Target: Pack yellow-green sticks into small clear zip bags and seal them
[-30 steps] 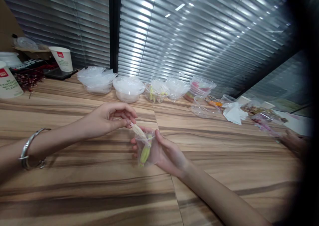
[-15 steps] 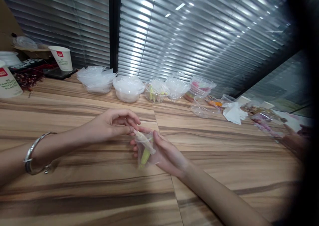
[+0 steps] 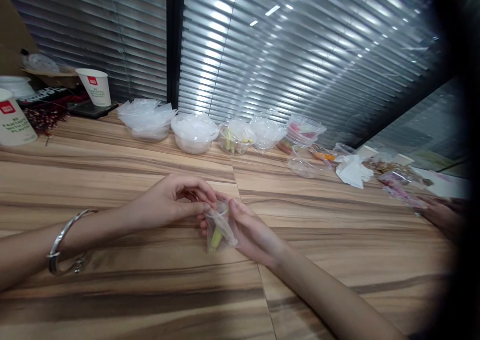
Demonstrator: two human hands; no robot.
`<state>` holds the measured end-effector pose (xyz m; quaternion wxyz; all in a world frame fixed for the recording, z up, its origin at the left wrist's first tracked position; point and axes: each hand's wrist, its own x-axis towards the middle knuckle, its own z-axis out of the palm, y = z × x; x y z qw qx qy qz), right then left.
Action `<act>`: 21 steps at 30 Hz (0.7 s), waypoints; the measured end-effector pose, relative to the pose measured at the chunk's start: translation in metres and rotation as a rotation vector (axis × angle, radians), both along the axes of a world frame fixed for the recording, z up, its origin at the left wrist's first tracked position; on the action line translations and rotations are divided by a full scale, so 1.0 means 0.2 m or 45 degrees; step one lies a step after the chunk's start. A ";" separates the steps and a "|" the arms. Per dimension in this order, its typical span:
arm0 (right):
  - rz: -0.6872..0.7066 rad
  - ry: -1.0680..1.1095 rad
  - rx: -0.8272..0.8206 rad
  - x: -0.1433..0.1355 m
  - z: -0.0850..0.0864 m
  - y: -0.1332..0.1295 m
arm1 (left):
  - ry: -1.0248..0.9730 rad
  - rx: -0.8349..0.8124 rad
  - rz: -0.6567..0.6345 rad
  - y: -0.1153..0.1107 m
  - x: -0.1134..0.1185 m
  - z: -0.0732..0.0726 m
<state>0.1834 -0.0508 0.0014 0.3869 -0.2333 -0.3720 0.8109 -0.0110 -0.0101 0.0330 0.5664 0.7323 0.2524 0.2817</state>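
My right hand [image 3: 253,232] is closed on a small translucent plastic bag [image 3: 228,242], thumb in front and fingers behind. Inside the bag lie a yellow-green slender piece [image 3: 216,238] and a pale slender piece [image 3: 226,228], both tilted; their exact kind cannot be made out. My left hand [image 3: 183,197], below a silver bracelet on the wrist, pinches at the bag's open mouth with thumb and fingertips. Whether it grips the bag's edge or the pale piece's tip is hard to see.
Along the window blinds stand clear bowls of plastic bags [image 3: 146,122], a bowl of yellow-green pieces [image 3: 236,140] and other clear tubs [image 3: 305,130]. Paper cups [image 3: 95,87] are at left. White tissue [image 3: 354,171] and another person's hand [image 3: 444,215] are at right.
My left hand has moved slightly right and down to the bag's mouth. The pale piece sits deeper in the bag. The other person's hand has shifted a little.
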 end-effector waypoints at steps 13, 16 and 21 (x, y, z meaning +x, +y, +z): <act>-0.075 0.022 -0.046 0.00 0.00 0.00 | 0.110 0.433 -0.082 -0.03 -0.02 -0.01; -0.067 0.053 -0.038 0.00 0.01 0.00 | 0.082 0.386 -0.061 -0.03 -0.02 -0.02; -0.028 0.029 -0.028 0.00 0.01 0.00 | 0.028 0.220 -0.060 -0.03 -0.01 -0.06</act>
